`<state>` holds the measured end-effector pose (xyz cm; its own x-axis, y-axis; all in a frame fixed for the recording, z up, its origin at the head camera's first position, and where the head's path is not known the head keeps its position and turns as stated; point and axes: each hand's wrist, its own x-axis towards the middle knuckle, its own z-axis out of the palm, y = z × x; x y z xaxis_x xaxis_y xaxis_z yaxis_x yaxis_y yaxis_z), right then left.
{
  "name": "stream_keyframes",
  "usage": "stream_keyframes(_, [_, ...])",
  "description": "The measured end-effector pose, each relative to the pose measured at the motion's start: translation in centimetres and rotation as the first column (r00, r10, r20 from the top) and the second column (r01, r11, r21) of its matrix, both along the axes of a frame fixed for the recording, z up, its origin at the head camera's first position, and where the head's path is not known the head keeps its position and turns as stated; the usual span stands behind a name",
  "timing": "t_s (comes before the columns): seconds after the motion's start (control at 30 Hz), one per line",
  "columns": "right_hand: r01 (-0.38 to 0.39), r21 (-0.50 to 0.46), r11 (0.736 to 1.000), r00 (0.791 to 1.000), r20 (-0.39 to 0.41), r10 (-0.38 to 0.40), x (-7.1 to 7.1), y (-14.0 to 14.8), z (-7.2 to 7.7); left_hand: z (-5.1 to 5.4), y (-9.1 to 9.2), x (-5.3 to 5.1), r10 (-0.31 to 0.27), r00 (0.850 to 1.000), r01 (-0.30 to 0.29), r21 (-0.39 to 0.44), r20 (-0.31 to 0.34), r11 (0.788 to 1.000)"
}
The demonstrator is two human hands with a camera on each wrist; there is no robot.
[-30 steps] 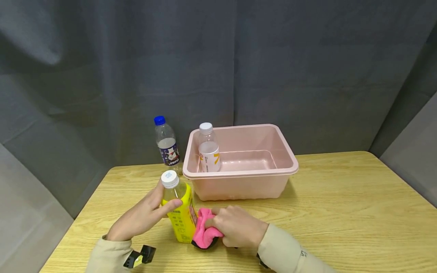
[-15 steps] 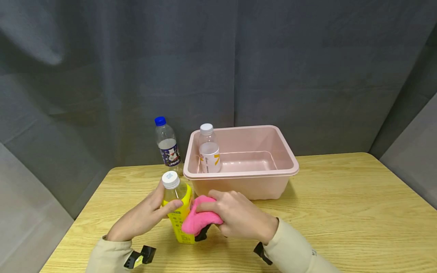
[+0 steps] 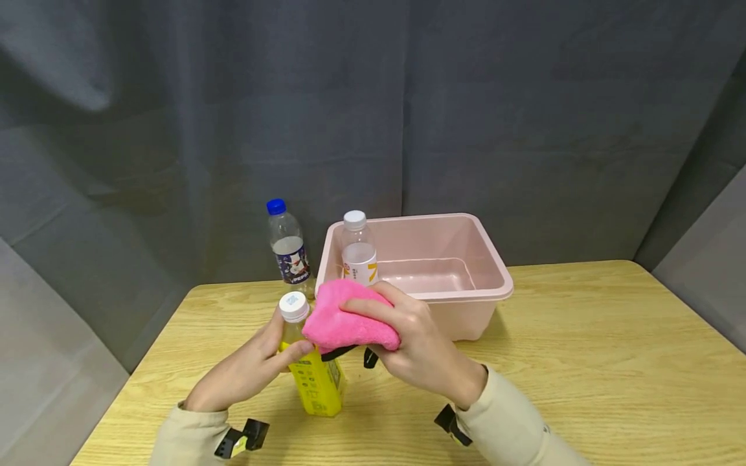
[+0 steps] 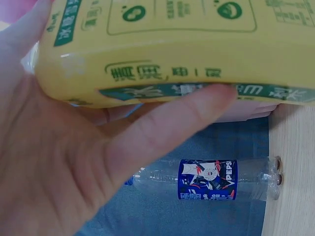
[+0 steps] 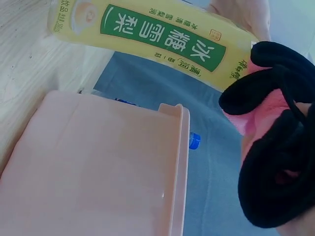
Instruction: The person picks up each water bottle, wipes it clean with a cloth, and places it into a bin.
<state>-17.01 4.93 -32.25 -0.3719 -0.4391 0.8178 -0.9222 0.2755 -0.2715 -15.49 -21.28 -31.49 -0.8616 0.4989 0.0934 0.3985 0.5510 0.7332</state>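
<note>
My left hand grips the upper part of a yellow-labelled drink bottle, which stands upright on the table with its white cap on. In the left wrist view, the fingers reach around the bottle's label. A folded pink cloth with black edging is held in my right hand, raised beside the bottle's shoulder and covering part of it. The right wrist view shows the cloth's black edging close to the bottle's upper end.
A pale pink plastic tub stands behind the hands, holding a clear white-capped bottle at its left end. Left of the tub is a blue-capped Pepsi bottle. A grey curtain hangs behind the wooden table.
My right hand has lifted the pink cloth from the bottle's lower side to its shoulder. The left hand and the yellow-labelled bottle have stayed nearly in place.
</note>
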Motion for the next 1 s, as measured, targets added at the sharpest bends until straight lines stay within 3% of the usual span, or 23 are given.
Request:
stream_keyframes(0.17, [-0.005,-0.003,1.000,1.000,-0.002,0.005,0.0,-0.3,0.0,-0.1,-0.1,0.1,0.004,1.000,-0.004,-0.012,-0.017,1.000])
stream_keyframes(0.53, [-0.014,0.052,0.999,1.000,0.022,0.013,0.0,-0.2,-1.0,0.0,0.1,0.0,0.022,0.998,-0.022,0.007,0.054,1.000])
stream_keyframes(0.77, [-0.037,0.079,0.996,0.999,0.033,0.035,0.0,0.0,-1.7,-0.1,0.0,0.0,0.031,1.000,-0.031,-0.025,0.003,0.999])
stream_keyframes(0.9, [-0.027,0.191,0.981,0.997,0.072,0.014,0.1,0.2,-2.5,0.0,0.1,-0.1,0.024,1.000,-0.024,-0.019,0.001,1.000])
stream_keyframes(1.0, [-0.022,0.342,0.940,0.993,0.114,-0.018,0.1,0.1,-3.6,0.1,0.2,-0.1,0.028,0.999,-0.028,-0.015,0.018,0.999])
